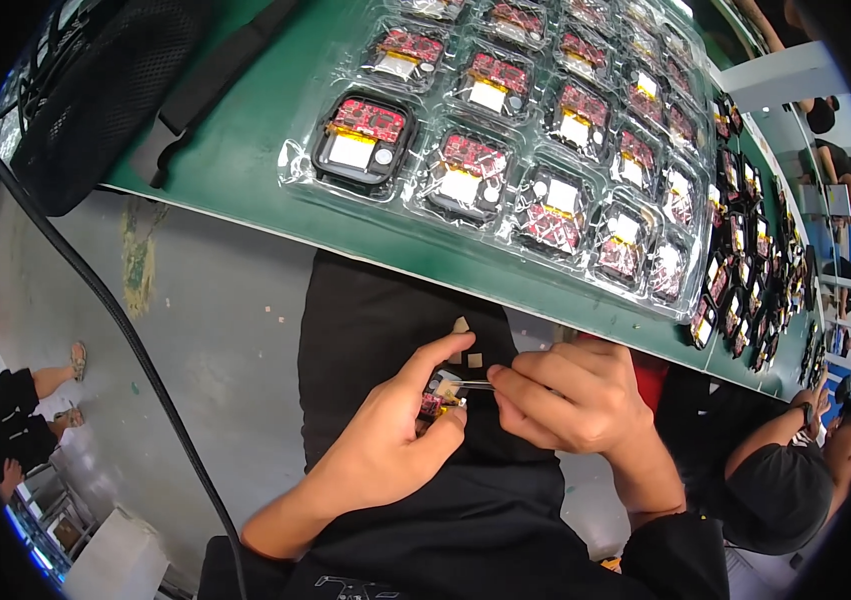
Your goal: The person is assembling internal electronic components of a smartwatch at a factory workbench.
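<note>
Over my lap, my left hand (pixel 386 440) grips a small device with a red circuit board (pixel 431 405), thumb and fingers around its sides. Most of the device is hidden by the hand. My right hand (pixel 581 400) pinches thin metal tweezers (pixel 476 384), whose tips reach the device. At the tips there is a small beige piece (pixel 448 388); whether they grip it cannot be made out. Several similar beige squares (pixel 475 360) lie on my dark trousers just beyond the left hand.
A clear plastic tray (pixel 296 168) of red-board devices sits on the green table (pixel 246 215). More devices (pixel 746 240) crowd its right side. A black mesh bag (pixel 111 90) and strap (pixel 196 100) lie at left; a black cable (pixel 136 350) hangs down. A co-worker (pixel 781 490) sits at right.
</note>
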`<action>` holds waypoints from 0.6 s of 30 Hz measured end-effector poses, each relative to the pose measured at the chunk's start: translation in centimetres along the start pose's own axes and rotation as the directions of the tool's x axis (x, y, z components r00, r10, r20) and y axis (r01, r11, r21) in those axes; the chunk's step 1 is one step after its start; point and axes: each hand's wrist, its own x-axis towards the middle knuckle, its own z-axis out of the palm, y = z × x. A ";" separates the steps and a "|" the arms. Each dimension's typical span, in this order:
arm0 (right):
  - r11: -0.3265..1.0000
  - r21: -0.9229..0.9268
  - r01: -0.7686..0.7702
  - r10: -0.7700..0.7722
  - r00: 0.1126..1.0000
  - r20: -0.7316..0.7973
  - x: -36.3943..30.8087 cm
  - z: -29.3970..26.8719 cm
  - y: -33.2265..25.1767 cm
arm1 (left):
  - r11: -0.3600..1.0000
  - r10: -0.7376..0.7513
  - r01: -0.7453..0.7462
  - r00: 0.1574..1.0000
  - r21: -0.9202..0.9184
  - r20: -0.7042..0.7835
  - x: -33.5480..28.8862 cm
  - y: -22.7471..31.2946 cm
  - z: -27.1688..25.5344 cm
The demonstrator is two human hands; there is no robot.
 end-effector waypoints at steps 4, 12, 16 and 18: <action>0.996 -0.046 -0.080 0.081 0.997 0.009 -0.2 -0.2 -1.1 | 0.997 0.079 -0.079 0.996 0.007 -0.034 0.1 -0.5 0.3; 0.997 -0.043 -0.065 0.066 0.997 0.029 0.4 0.0 -1.6 | 0.992 0.081 -0.074 0.994 0.099 -0.074 0.1 0.3 0.2; 0.999 -0.046 -0.008 0.010 0.999 0.047 0.2 0.0 -1.2 | 0.993 0.097 -0.093 0.994 0.080 -0.052 0.5 -0.4 0.1; 0.997 -0.070 -0.030 0.031 0.999 0.007 0.4 -0.1 -1.0 | 0.988 0.130 -0.121 0.988 0.099 -0.089 0.4 0.1 0.2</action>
